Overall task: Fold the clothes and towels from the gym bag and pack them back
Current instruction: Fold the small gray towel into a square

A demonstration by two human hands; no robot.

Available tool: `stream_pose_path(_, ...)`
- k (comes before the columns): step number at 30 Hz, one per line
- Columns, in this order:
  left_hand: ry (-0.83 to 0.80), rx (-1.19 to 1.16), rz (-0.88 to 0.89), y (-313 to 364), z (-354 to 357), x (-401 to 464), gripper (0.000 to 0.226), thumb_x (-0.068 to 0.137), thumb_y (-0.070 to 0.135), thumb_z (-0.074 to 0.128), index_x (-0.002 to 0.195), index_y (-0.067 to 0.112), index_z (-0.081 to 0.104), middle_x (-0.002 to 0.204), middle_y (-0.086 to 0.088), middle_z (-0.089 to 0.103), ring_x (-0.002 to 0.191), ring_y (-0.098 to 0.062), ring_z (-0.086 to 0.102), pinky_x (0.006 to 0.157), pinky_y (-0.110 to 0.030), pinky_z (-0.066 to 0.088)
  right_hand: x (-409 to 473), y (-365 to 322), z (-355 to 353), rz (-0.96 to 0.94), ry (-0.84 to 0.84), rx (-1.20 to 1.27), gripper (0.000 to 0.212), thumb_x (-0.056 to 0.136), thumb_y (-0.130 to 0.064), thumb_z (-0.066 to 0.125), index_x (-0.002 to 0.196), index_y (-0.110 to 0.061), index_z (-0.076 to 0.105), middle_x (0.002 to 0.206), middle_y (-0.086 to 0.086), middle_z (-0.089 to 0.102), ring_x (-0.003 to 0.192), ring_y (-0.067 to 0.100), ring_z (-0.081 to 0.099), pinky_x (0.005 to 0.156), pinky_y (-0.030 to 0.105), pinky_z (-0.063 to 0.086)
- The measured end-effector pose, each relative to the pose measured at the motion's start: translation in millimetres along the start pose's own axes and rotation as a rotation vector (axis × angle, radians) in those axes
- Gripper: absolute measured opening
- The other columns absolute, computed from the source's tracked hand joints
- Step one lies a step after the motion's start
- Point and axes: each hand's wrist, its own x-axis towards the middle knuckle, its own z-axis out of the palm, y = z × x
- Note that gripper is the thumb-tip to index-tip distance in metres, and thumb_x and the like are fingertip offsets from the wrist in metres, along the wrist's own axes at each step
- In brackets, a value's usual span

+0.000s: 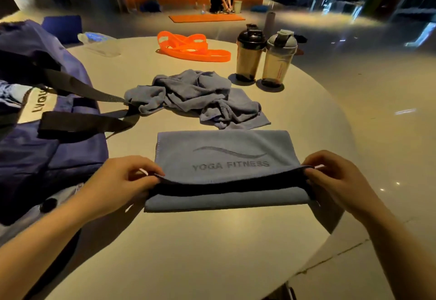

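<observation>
On the round table, front and centre: grey-blue "YOGA FITNESS" towel, partly folded. Left hand and right hand each pinch one end of the upper layer's near edge, thumb against curled fingers, and hold it raised off the lower layer, so a dark gap shows between the two. Far edge lies flat and square.

Progress, as I read it: early to mid.
- This towel: at least one fold in, another under way. Not packed.
- Second grey-blue cloth: crumpled heap just behind the towel, unfolded, one corner touching the bag strap. Can't tell if it's a towel or a garment.
- Gym bag: at the left of the table, appears open at top. Contents mostly hidden, some pale fabric visible inside.
- Nothing visibly packed back yet.

Materials:
- Towel: thin, matte, microfibre-like, stitched hem, tone-on-tone logo with wave line. Holds a clean rectangle.
- Heap: same colour, soft, deep creases.
- Bag: navy, slightly shiny nylon look, black webbing straps, limp sides.
- Table: smooth, pale, glossy with lamp reflections.
- Farther back: orange resistance bands, rubbery flat loops; two shaker bottles, translucent smoky plastic, one black lid, one grey.
</observation>
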Motion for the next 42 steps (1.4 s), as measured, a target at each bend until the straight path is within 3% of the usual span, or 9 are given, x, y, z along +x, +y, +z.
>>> stream_pose_path(4, 0.110, -0.090, 0.091, 4.1, -9.5, -5.6, 0.012, 0.079, 0.025, 0.063, 0.083, 0.035, 0.069, 0.090, 0.023, 0.066, 0.083, -0.002, 0.066, 0.072, -0.010, 0.051, -7.5, -12.4, -10.7, -0.121, 0.004, 0.046, 0.036, 0.074, -0.072, 0.056, 0.088, -0.039, 0.060, 0.093, -0.011, 0.066, 0.088, 0.010, 0.067, 0.076, 0.020, 0.055)
stream_pose_path(8, 0.017, 0.046, 0.235, -10.9, 0.8, -20.9, 0.011, 0.089, 0.049, 0.058, 0.092, 0.042, 0.065, 0.095, 0.024, 0.064, 0.087, 0.000, 0.063, 0.075, -0.014, 0.051, -26.8, -7.5, -6.4, -0.095, -0.079, -0.164, 0.055, 0.065, -0.089, 0.040, 0.094, -0.046, 0.059, 0.099, -0.021, 0.064, 0.095, 0.001, 0.063, 0.072, 0.019, 0.055)
stream_pose_path(13, -0.055, 0.123, 0.336, -19.0, 11.7, -29.2, 0.042, 0.093, 0.061, 0.039, 0.103, 0.032, 0.067, 0.103, 0.027, 0.057, 0.095, 0.005, 0.059, 0.079, -0.009, 0.047, -41.1, 4.5, 1.5, -0.140, -0.025, -0.263, 0.008, 0.086, -0.038, 0.059, 0.093, -0.039, 0.062, 0.107, -0.024, 0.061, 0.099, -0.001, 0.058, 0.077, 0.019, 0.052)
stream_pose_path(24, 0.088, 0.548, 0.571, -16.1, 23.0, -32.6, 0.039, 0.103, 0.044, 0.022, 0.108, 0.022, 0.054, 0.094, -0.003, 0.070, 0.092, -0.013, 0.050, 0.066, -0.023, 0.054, -40.4, 22.1, 10.3, -0.343, 0.055, -0.654, 0.034, 0.072, 0.002, 0.076, 0.099, -0.018, 0.068, 0.101, -0.004, 0.062, 0.090, 0.012, 0.052, 0.073, 0.017, 0.040)
stream_pose_path(28, 0.121, 0.240, 0.419, -4.9, 14.2, -31.4, 0.021, 0.101, 0.044, 0.036, 0.115, 0.040, 0.052, 0.105, 0.014, 0.061, 0.097, -0.003, 0.055, 0.080, -0.014, 0.048, -35.0, 2.6, 12.9, -0.203, 0.143, -0.277, 0.038, 0.087, 0.002, 0.059, 0.096, -0.034, 0.056, 0.102, -0.010, 0.061, 0.077, 0.013, 0.064, 0.061, 0.024, 0.056)
stream_pose_path(31, 0.195, -0.101, 0.216, 16.3, -1.0, -28.7, 0.037, 0.086, 0.030, 0.056, 0.106, 0.060, 0.055, 0.108, 0.023, 0.060, 0.101, 0.001, 0.061, 0.082, -0.009, 0.049, -25.2, -22.3, 5.7, -0.174, 0.208, 0.241, 0.007, 0.087, -0.047, 0.059, 0.094, -0.045, 0.059, 0.097, -0.007, 0.067, 0.084, 0.015, 0.070, 0.070, 0.026, 0.059)
stream_pose_path(33, 0.216, -0.281, 0.151, 33.9, -13.9, -26.6, 0.041, 0.074, 0.023, 0.062, 0.099, 0.055, 0.062, 0.105, 0.019, 0.066, 0.102, -0.003, 0.063, 0.082, -0.011, 0.051, -20.7, -37.3, -4.6, -0.212, 0.227, 0.370, 0.037, 0.069, -0.067, 0.067, 0.097, -0.043, 0.064, 0.099, -0.008, 0.069, 0.093, 0.016, 0.069, 0.076, 0.022, 0.056)
stream_pose_path(36, 0.275, -0.447, 0.147, 59.1, -35.2, -27.5, 0.037, 0.064, 0.021, 0.071, 0.086, 0.050, 0.069, 0.098, 0.013, 0.071, 0.092, -0.006, 0.068, 0.071, -0.013, 0.054, -20.9, -62.1, -21.5, -0.269, 0.255, 0.408, 0.054, 0.063, -0.064, 0.075, 0.105, -0.031, 0.066, 0.102, -0.008, 0.070, 0.100, 0.017, 0.067, 0.080, 0.025, 0.056)
stream_pose_path(42, 0.275, -0.671, 0.064, 69.0, -56.4, -29.4, 0.061, 0.033, 0.054, 0.091, 0.087, 0.035, 0.073, 0.087, 0.001, 0.073, 0.078, -0.015, 0.071, 0.057, -0.019, 0.055, -12.0, -96.2, -37.8, -0.186, 0.398, 0.325, 0.009, 0.085, -0.023, 0.064, 0.094, -0.024, 0.066, 0.074, -0.012, 0.069, 0.059, 0.003, 0.061, 0.044, 0.012, 0.044)
